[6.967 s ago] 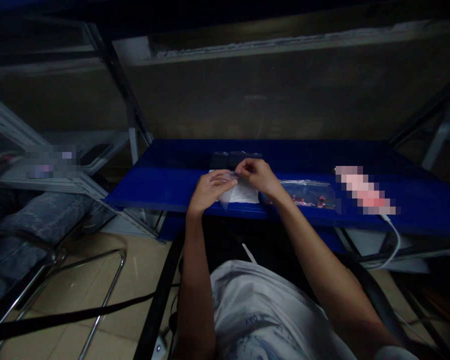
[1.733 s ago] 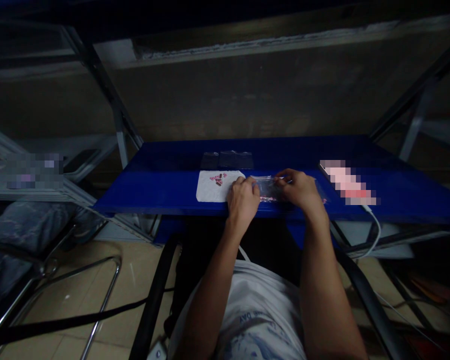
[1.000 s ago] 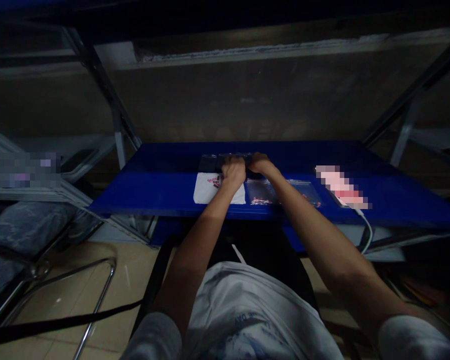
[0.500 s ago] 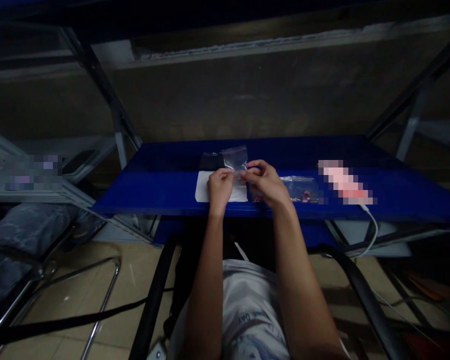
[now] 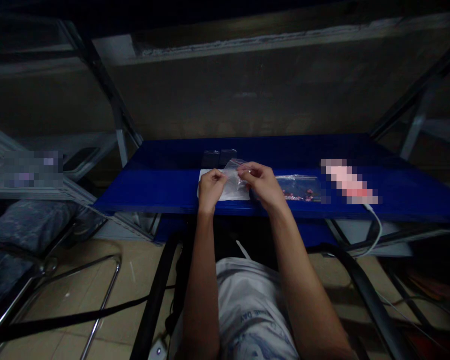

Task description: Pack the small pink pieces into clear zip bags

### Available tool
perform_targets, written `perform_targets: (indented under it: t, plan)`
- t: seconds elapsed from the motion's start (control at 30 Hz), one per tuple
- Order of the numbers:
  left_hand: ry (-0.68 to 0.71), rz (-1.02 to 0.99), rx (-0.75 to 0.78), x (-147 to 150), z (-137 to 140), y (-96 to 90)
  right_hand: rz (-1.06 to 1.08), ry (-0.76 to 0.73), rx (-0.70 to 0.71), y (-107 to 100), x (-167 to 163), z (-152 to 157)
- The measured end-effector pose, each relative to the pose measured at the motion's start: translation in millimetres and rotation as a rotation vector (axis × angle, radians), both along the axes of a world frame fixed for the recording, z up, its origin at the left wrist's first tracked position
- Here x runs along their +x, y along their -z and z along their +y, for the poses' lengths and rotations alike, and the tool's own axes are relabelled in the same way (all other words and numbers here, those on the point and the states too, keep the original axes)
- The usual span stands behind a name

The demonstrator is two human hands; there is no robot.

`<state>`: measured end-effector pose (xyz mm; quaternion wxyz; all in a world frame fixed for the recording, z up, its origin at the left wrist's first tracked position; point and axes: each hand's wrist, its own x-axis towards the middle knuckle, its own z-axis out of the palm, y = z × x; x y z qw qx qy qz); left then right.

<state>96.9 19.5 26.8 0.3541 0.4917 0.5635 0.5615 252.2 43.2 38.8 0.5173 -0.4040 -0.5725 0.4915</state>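
A small clear plastic bag (image 5: 234, 167) is stretched between my hands, above a white sheet (image 5: 232, 194) on the blue table. Its left edge is pinched between the thumb and finger of my left hand (image 5: 211, 189). The closed fingertips of my right hand (image 5: 263, 182) grip the other side. Beside my right wrist lies a larger clear zip bag (image 5: 302, 189) with small pink pieces in it. Behind the sheet, two small flat clear bags (image 5: 211, 159) lie side by side. Anything inside the bag I hold is too faint to make out.
A blurred-out pink object (image 5: 348, 181) with a white cable (image 5: 377, 227) lies at the right on the blue table (image 5: 165, 172). Metal struts rise at both sides. At the left are a neighbouring grey table (image 5: 90, 140) and a seated person's leg (image 5: 33, 230).
The held bag has tilted and come lower over the sheet. My left hand has shifted slightly left, opening the gap between my hands. Both flat bags behind now show clearly.
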Motion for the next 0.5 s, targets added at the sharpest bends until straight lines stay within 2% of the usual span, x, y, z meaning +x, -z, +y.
perform_targets:
  t: [0.07, 0.13, 0.3, 0.5]
  plan:
    - [0.17, -0.099, -0.08, -7.2, -4.1, -3.7, 0.017, 0.011, -0.007, 2.4, 1.7, 1.7]
    - [0.261, -0.157, -0.135, -12.0, -7.4, -5.9, 0.029, 0.007, -0.016, 4.3, 3.3, 2.7]
    - [0.219, -0.233, -0.094, -11.8, -7.4, -2.5, 0.056, -0.019, -0.043, 1.7, 4.1, 0.1]
    - [0.308, -0.392, -0.055, -9.2, -4.8, -0.1, 0.088, 0.013, 0.013, -1.0, 1.2, -2.6]
